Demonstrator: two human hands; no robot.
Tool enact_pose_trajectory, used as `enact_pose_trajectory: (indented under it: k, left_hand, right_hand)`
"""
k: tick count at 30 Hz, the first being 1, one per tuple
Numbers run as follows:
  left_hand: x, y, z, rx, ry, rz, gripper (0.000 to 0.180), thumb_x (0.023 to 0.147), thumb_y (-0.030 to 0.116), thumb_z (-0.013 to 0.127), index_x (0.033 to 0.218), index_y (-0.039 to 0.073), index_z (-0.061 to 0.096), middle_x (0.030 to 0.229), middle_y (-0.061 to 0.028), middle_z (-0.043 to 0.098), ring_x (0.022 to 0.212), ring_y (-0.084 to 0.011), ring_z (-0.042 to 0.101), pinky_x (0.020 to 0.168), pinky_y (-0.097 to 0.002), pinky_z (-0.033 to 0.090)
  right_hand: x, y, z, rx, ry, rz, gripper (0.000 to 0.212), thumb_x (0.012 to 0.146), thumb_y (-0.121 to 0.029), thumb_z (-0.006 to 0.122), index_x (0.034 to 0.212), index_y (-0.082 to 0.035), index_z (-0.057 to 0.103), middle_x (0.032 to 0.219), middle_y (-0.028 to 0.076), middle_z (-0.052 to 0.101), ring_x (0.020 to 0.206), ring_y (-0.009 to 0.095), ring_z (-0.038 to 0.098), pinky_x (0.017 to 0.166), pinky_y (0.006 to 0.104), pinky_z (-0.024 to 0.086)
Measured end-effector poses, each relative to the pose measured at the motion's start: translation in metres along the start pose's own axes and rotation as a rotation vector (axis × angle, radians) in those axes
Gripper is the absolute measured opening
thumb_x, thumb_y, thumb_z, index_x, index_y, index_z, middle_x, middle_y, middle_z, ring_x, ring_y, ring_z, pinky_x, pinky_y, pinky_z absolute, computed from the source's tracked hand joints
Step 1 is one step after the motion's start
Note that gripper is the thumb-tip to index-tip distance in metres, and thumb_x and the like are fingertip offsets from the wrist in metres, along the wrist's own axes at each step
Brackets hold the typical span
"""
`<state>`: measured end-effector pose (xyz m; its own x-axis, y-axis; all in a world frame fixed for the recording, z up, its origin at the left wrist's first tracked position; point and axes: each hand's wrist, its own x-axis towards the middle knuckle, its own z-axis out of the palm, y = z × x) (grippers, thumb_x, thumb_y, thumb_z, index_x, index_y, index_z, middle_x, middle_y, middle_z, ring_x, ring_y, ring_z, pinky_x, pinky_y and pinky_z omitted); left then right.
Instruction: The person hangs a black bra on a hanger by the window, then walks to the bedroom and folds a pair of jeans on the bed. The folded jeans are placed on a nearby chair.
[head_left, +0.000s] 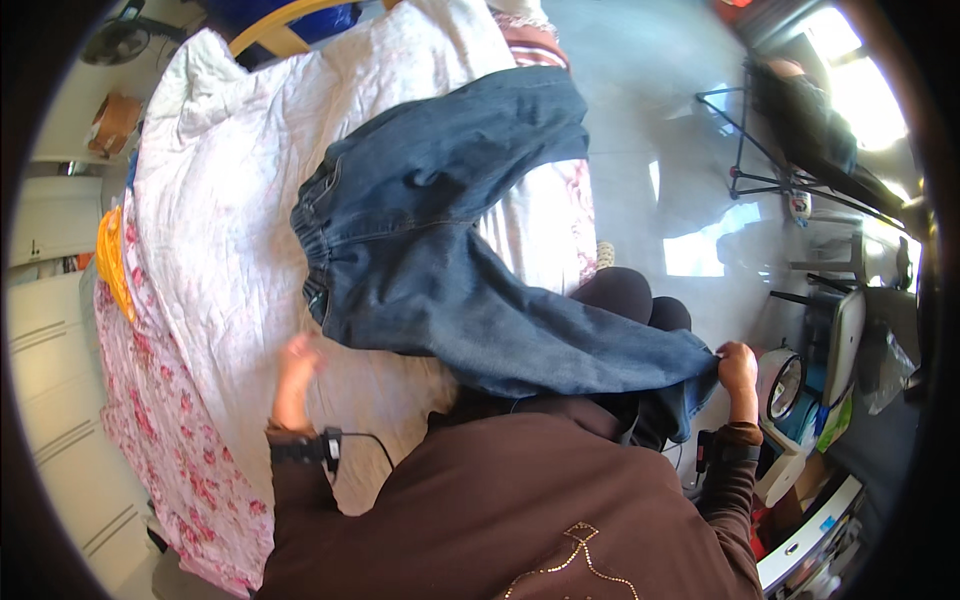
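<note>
A pair of dark blue jeans (pixel 400 290) is spread sideways on a white quilted cover (pixel 240 180). Its gathered elastic waist lies at the left, and one leg reaches away to the far right. The nearer leg stretches across my lap, past the edge of the cover. At the end of that leg, my right hand (pixel 738 368) pinches the hem. Just below the waistband, my left hand (pixel 298 368) hovers over the cover, apart from the jeans and somewhat blurred. Its thumb and fingers look apart, with nothing between them.
A pink floral cloth (pixel 185 450) hangs down the left side, with a yellow cloth (pixel 113 262) above it. White drawers (pixel 60 400) stand farther left. To the right are a grey floor (pixel 640 110), a folding-frame chair (pixel 800 120) and a round fan-like appliance (pixel 785 385).
</note>
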<state>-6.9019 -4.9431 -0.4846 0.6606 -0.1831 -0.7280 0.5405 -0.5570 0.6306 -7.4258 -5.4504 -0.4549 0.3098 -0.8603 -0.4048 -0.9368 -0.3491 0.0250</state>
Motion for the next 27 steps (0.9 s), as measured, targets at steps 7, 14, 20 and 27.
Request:
enact_pose_trajectory:
  k: [7,14,20,27]
  left_hand:
    - [0.114,0.093,-0.006,0.233,0.365,0.358,0.042,0.081,0.026,0.065,0.116,0.005,0.057,0.09,-0.0053,0.065,0.069,-0.0123,0.059,0.059,-0.0241,0.047]
    - [0.064,0.168,0.094,-0.301,-0.507,0.373,0.039,0.083,0.024,0.064,0.113,0.001,0.056,0.105,-0.0078,0.063,0.093,-0.0179,0.06,0.08,-0.0317,0.049]
    - [-0.039,0.134,0.125,-0.097,-0.624,0.527,0.042,0.084,0.012,0.061,0.122,-0.001,0.049,0.114,-0.0037,0.056,0.107,-0.0162,0.049,0.097,-0.0311,0.033]
    - [-0.123,0.162,0.059,0.491,-0.308,1.094,0.035,0.082,0.012,0.06,0.113,-0.005,0.057,0.118,-0.0131,0.056,0.11,-0.024,0.05,0.098,-0.0347,0.033]
  right_hand:
    - [0.011,-0.094,0.013,0.352,0.09,-0.308,0.037,0.072,0.001,0.045,0.104,-0.006,0.062,0.098,0.016,0.06,0.09,0.033,0.058,0.081,0.0391,0.046]
    - [-0.014,-0.118,0.038,0.206,0.15,-0.405,0.037,0.071,0.002,0.043,0.1,-0.005,0.064,0.1,0.012,0.062,0.096,0.031,0.056,0.086,0.0371,0.044]
    - [0.01,-0.143,0.021,0.282,0.166,-0.336,0.034,0.075,0.003,0.046,0.105,-0.005,0.06,0.102,0.016,0.06,0.093,0.035,0.056,0.082,0.0412,0.045]
    - [0.092,-0.253,-0.081,0.255,0.503,-0.628,0.077,0.068,0.004,0.063,0.137,-0.015,0.034,0.135,0.02,0.039,0.123,0.036,0.039,0.1,0.0399,0.036]
